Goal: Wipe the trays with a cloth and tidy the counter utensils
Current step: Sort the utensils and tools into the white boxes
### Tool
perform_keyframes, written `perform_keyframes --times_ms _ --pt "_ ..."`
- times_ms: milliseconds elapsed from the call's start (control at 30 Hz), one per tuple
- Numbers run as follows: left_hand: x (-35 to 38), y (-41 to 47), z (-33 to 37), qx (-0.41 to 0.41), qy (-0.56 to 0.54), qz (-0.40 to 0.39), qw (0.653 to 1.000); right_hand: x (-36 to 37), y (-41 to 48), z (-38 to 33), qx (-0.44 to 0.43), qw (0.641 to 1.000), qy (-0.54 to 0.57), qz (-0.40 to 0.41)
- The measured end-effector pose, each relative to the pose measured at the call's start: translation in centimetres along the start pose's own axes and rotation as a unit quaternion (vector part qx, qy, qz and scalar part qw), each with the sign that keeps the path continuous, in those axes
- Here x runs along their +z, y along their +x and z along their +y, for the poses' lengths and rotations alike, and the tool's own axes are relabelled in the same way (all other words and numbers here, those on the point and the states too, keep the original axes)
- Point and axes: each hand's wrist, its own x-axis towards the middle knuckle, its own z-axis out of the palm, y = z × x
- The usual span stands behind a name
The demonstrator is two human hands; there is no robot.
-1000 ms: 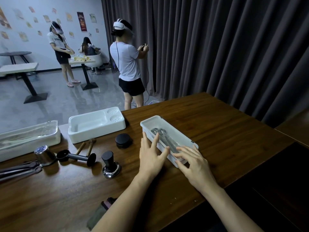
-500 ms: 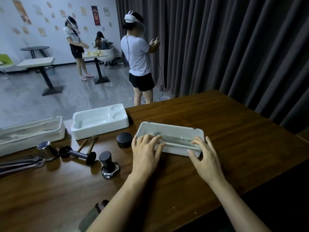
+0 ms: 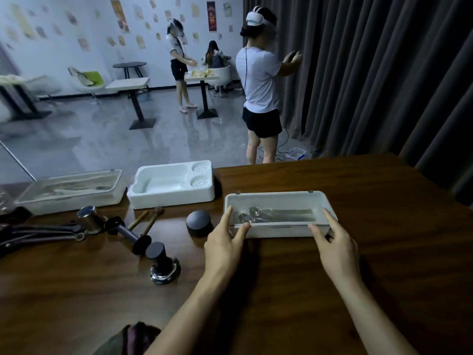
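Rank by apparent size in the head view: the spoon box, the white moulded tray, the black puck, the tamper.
Largest: spoon box, though it sits nearer.
Next: white moulded tray.
Smallest: tamper and black puck, too alike to rank.

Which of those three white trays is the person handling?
The rightmost tray, holding metal spoons: the left hand and right hand touch its two ends. The middle tray and far-left tray sit untouched.

The counter (image 3: 332, 278) is dark brown wood with streaky grain. The trays (image 3: 279, 231) are white, the spoons (image 3: 256, 213) silvery, the round puck (image 3: 199, 222) black, the curtain (image 3: 371, 73) charcoal grey.
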Motion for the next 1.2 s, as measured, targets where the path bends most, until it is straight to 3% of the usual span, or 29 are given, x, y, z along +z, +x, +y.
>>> perform_keyframes --times_ms 200,400,800,900,1000,1100,1200 --pt "2.1 4.9 0.6 -0.037 -0.031 0.027 0.998 1.8 6.6 -0.6 -0.026 0.999 0.023 -0.029" --pt "3.3 9.1 0.9 -0.035 0.023 0.02 0.999 3.9 11.3 -1.2 -0.049 0.997 0.039 -0.043" --pt "4.2 12.5 0.3 -0.024 0.053 0.04 0.997 6.5 14.4 0.7 -0.129 0.991 0.02 -0.02" --pt "4.5 12.4 0.3 -0.032 0.046 0.042 0.998 6.9 14.4 0.7 -0.139 0.989 -0.036 -0.041" --pt "4.7 12.0 0.2 -0.036 0.019 0.021 0.999 6.9 14.2 0.8 -0.137 0.984 -0.096 -0.062" --pt "5.0 10.3 -0.2 0.022 -0.001 -0.01 1.0 6.5 14.0 0.6 -0.143 0.983 -0.099 -0.063" --pt "4.6 7.3 -0.6 0.022 0.005 -0.037 0.999 6.2 13.4 0.3 -0.153 0.981 -0.105 -0.066"
